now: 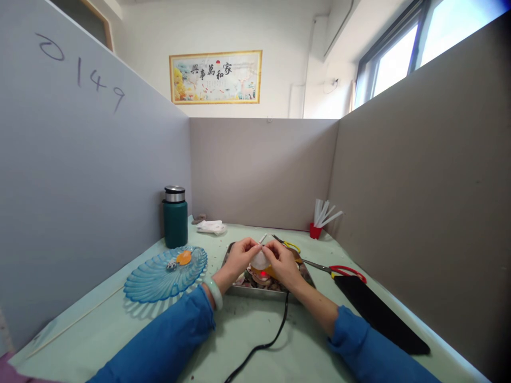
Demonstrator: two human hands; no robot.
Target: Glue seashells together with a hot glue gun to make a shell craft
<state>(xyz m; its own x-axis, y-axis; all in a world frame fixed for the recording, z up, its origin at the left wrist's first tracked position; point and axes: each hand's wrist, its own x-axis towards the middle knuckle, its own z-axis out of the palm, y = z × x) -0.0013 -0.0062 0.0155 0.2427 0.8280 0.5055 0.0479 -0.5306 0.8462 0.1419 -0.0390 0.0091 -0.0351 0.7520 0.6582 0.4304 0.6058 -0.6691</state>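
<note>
My left hand (241, 257) and my right hand (280, 260) meet over a metal tray (247, 291), fingertips pinched close together. Between them is a pale, rounded white piece (260, 260), perhaps a shell; the fingers partly cover it. A thin white stick-like bit (262, 238) juts up just beyond the fingertips, and I cannot tell whether it belongs to the piece. Shells (259, 281) lie in the tray under my hands. Among them an orange tool (268, 271) with a glowing red light is partly hidden by my right hand. A black cord (275, 338) runs from the tray towards me.
Left of the tray is a blue scalloped glass plate (154, 276) bearing an orange piece (184, 258), with a green bottle (175, 221) behind it. Red-handled scissors (347, 272), a black flat strip (379, 314) and a red cup (315, 231) of white sticks stand right. Partitions enclose the table.
</note>
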